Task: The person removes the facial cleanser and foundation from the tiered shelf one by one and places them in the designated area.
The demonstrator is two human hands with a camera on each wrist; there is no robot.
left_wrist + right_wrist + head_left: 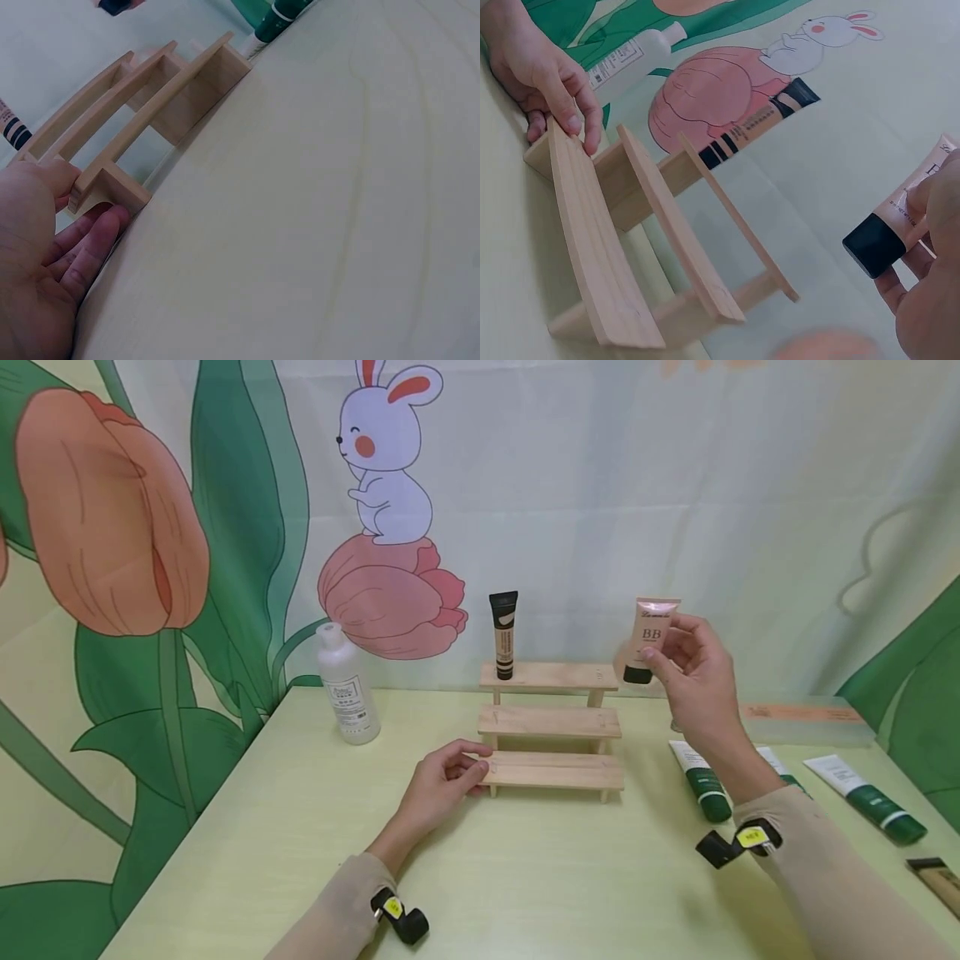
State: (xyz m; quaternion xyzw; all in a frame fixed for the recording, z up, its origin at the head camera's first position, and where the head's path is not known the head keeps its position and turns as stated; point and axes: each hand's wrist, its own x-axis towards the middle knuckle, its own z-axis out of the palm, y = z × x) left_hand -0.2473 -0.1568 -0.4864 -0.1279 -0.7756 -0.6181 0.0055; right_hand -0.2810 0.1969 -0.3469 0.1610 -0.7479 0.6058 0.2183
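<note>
A three-tier wooden stand (551, 720) stands on the table. My left hand (438, 785) grips the left end of its lowest tier, with fingers above and below the board in the left wrist view. On the left of the top tier, a black-and-beige cosmetic tube (504, 639) stands upright. My right hand (705, 681) pinches a pink BB cream tube (651, 631), black cap down, in the air to the right of the top tier. In the right wrist view, the fingers partly cover that tube's label.
A white bottle (348, 689) stands left of the stand. Green-and-white tubes (873, 802) lie at the right, one partly behind my forearm. Another beige tube (937, 881) is cut off at the right edge. A clear box (810, 727) sits behind them, before a printed curtain (540, 527).
</note>
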